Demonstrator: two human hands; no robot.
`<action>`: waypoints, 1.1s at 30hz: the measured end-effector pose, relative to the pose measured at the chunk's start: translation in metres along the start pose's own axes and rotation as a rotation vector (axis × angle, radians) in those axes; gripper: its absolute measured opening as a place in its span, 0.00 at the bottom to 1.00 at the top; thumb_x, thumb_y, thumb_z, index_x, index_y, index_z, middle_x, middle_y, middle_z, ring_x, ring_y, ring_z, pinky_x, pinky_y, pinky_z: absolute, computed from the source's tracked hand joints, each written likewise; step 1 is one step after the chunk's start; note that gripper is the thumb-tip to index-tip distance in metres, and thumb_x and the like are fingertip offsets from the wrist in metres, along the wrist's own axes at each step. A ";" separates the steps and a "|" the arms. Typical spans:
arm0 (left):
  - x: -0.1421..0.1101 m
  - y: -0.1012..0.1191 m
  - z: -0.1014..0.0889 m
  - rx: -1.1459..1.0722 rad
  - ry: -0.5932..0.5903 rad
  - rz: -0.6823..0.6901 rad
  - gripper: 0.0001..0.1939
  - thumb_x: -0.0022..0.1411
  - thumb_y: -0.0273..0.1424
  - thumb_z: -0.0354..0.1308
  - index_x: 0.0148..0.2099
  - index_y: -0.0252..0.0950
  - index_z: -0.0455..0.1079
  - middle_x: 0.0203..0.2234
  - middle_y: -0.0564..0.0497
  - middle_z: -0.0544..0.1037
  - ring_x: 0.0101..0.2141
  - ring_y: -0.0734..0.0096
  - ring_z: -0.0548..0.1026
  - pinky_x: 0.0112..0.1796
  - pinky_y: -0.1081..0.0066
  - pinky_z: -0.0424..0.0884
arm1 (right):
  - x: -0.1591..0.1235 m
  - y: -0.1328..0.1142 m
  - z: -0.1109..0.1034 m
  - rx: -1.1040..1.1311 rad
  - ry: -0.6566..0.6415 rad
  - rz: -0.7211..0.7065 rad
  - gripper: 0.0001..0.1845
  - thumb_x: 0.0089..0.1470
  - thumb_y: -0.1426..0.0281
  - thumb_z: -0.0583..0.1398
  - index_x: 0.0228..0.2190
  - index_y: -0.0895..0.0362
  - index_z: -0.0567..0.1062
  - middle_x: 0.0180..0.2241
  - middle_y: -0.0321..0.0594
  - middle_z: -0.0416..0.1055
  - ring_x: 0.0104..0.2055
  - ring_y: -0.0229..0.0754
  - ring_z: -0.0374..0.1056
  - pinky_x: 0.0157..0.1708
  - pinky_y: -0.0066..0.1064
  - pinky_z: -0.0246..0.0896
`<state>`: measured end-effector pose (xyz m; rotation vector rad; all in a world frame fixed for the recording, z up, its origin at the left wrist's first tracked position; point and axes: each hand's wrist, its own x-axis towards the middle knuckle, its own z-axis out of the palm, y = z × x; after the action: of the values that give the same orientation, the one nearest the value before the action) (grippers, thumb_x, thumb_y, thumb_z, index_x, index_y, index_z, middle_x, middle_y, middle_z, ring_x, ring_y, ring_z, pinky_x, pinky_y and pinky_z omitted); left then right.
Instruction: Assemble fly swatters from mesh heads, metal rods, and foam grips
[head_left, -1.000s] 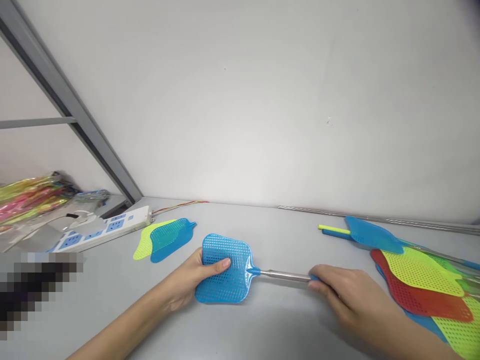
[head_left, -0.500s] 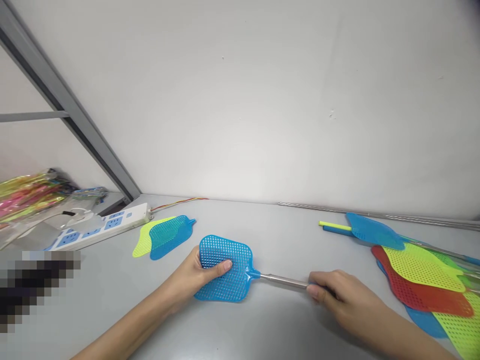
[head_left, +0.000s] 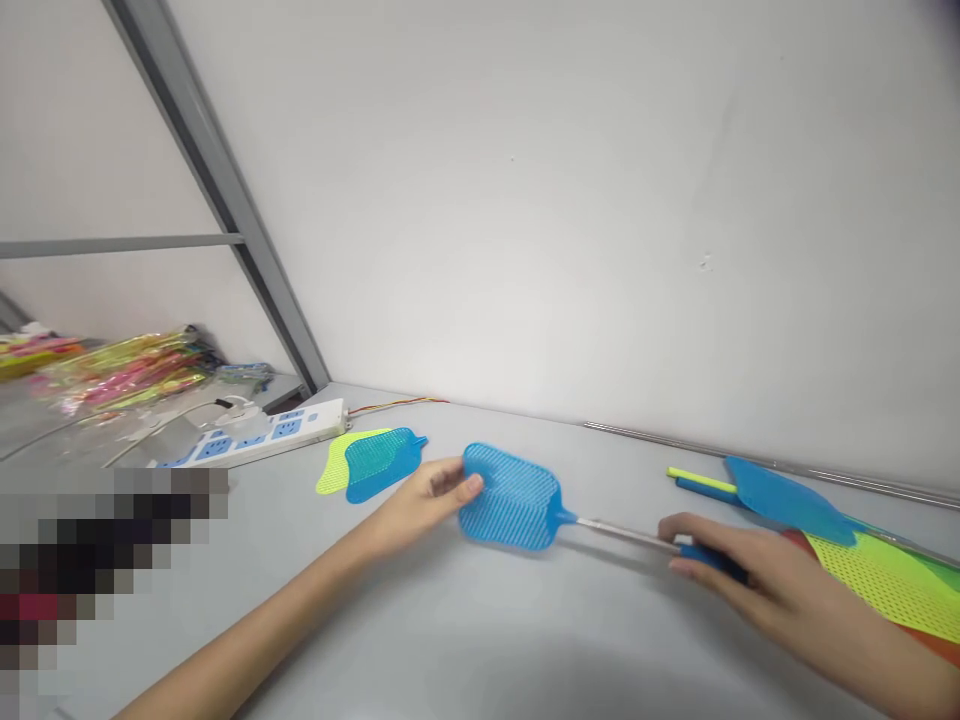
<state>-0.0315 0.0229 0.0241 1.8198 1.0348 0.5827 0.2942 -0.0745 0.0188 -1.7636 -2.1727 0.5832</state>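
Note:
A blue fly swatter (head_left: 517,500) with a perforated head and a metal rod is held up over the grey table. My right hand (head_left: 780,590) is closed around its dark blue grip, with part of the rod in front of the fingers. At the left rim of the head, the thumb of my left hand (head_left: 420,505) lies over the edge, the fingertips curled behind it. Left of that, a loose blue swatter head (head_left: 382,465) overlaps a yellow-green swatter head (head_left: 334,470) on the table.
At the right lie a blue swatter (head_left: 787,500) and a yellow-green swatter (head_left: 885,590) among others, partly hidden by my right arm. Metal rods (head_left: 675,445) run along the wall. A white power strip (head_left: 300,430) and bagged colourful items (head_left: 150,365) are at the left.
My left hand has slid from the middle of the swatter head to its left edge. My right hand has moved right, and its blue grip now shows. The view has turned left.

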 end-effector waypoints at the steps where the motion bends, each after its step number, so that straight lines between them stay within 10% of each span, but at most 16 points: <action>1: 0.000 -0.003 -0.009 0.167 0.073 0.044 0.22 0.59 0.46 0.46 0.48 0.37 0.66 0.45 0.46 0.72 0.45 0.61 0.70 0.46 0.64 0.65 | -0.002 0.009 -0.007 -0.027 0.064 0.025 0.18 0.54 0.53 0.49 0.42 0.46 0.69 0.39 0.37 0.73 0.39 0.47 0.68 0.37 0.35 0.62; 4: 0.002 -0.023 -0.042 0.646 0.273 0.066 0.29 0.57 0.49 0.46 0.57 0.41 0.57 0.56 0.46 0.59 0.55 0.57 0.57 0.55 0.60 0.52 | -0.009 0.049 -0.033 -0.068 0.292 0.076 0.19 0.51 0.52 0.51 0.41 0.45 0.71 0.42 0.41 0.72 0.42 0.49 0.67 0.41 0.38 0.61; 7: 0.005 -0.051 -0.074 0.839 0.227 -0.196 0.45 0.48 0.56 0.49 0.62 0.35 0.48 0.59 0.37 0.50 0.58 0.47 0.50 0.53 0.54 0.52 | -0.021 0.107 -0.055 -0.060 0.360 0.128 0.16 0.51 0.54 0.52 0.34 0.47 0.73 0.41 0.46 0.71 0.44 0.50 0.66 0.45 0.38 0.57; 10: 0.009 -0.071 -0.093 0.910 0.173 -0.385 0.56 0.40 0.59 0.51 0.64 0.35 0.38 0.60 0.32 0.46 0.58 0.39 0.45 0.50 0.47 0.51 | -0.041 0.167 -0.066 -0.023 0.397 0.162 0.16 0.49 0.54 0.53 0.33 0.48 0.73 0.40 0.48 0.70 0.44 0.53 0.64 0.46 0.42 0.56; 16: 0.010 -0.068 -0.098 0.861 0.104 -0.305 0.54 0.42 0.59 0.50 0.64 0.38 0.36 0.56 0.36 0.55 0.56 0.46 0.55 0.49 0.55 0.56 | -0.078 0.234 -0.062 -0.075 0.391 0.173 0.14 0.47 0.56 0.57 0.33 0.47 0.75 0.41 0.47 0.68 0.46 0.53 0.63 0.49 0.42 0.54; 25: 0.006 -0.050 -0.074 0.878 0.204 -0.163 0.49 0.44 0.57 0.50 0.63 0.37 0.45 0.54 0.38 0.57 0.53 0.42 0.56 0.51 0.52 0.51 | -0.066 0.177 -0.051 -0.105 0.508 0.205 0.17 0.52 0.57 0.54 0.31 0.54 0.77 0.39 0.53 0.70 0.44 0.51 0.66 0.44 0.36 0.56; 33: -0.001 -0.039 -0.041 0.796 0.084 0.013 0.43 0.46 0.53 0.52 0.61 0.41 0.49 0.53 0.40 0.59 0.52 0.44 0.57 0.51 0.52 0.50 | 0.024 0.105 -0.055 -0.218 0.337 0.088 0.15 0.58 0.65 0.49 0.38 0.59 0.72 0.42 0.46 0.68 0.46 0.44 0.64 0.48 0.38 0.57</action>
<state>-0.0790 0.0503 0.0082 2.4966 1.4428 0.2585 0.4053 -0.0259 0.0159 -1.9110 -1.9914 0.0571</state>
